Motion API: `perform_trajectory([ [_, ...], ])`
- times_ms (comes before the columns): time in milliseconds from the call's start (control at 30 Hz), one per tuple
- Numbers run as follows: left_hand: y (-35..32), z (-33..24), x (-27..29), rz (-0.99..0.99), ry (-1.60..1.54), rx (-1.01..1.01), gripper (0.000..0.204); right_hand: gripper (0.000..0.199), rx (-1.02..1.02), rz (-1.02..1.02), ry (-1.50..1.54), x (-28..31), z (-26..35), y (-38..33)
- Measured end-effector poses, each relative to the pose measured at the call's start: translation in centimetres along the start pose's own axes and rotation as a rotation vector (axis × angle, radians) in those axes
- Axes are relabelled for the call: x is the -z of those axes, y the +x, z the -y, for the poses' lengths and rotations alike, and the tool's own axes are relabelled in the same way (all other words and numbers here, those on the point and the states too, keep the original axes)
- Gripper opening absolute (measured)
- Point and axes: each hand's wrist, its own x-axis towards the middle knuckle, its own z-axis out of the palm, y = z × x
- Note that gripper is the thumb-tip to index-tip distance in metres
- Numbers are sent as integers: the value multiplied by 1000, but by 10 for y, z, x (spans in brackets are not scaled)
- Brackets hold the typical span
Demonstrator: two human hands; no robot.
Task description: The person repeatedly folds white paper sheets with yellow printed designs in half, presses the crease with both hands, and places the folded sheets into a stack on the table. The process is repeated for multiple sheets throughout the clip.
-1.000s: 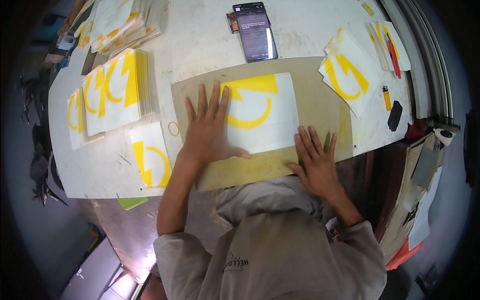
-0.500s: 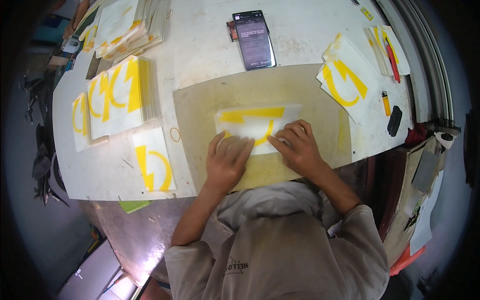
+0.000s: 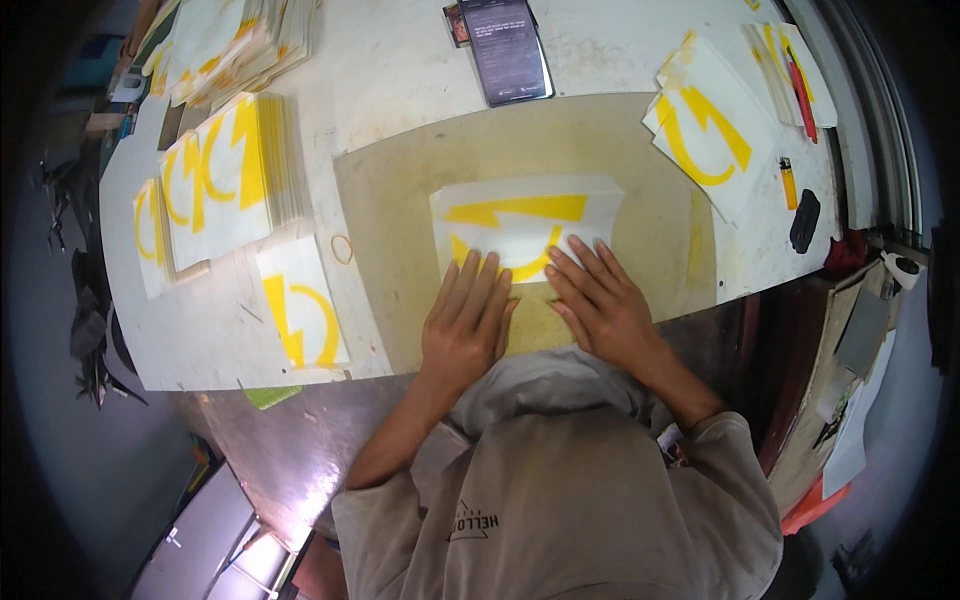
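Observation:
A white sheet printed with a yellow bolt and arc lies on a tan mat at the table's near edge. What seems to be a paler translucent layer borders it at the top and right. My left hand lies flat, fingers stretched forward, fingertips over the sheet's lower left part. My right hand rests the same way over the lower right part. Both hands are open and grip nothing; they cover parts of the sheet's near edge.
Stacks of yellow-printed sheets stand at the left, one single sheet nearer me. A phone lies beyond the mat. At the right are more printed sheets, a red cutter, a yellow lighter and a black object.
My fingers have gone from bent at the sheet's edge to flattened and stretched over it. The whole view has shifted slightly, with the far table items now higher in the picture.

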Motion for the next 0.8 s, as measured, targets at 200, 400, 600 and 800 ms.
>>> perform_trajectory([
  [200, 1, 0, 0, -20, -4, 5, 35, 44, -15, -32, 7, -2, 3, -1],
  [400, 0, 1, 4, 9, -18, 4, 36, 46, -3, -7, -7, -1, -1, -1],
  [600, -11, 8, 12, 55, -20, 54, 37, 47, -100, 12, -138, -2, 20, 3],
  [800, -10, 4, 12, 63, 7, 64, 41, 53, -101, 95, -66, -8, 29, 1],
])
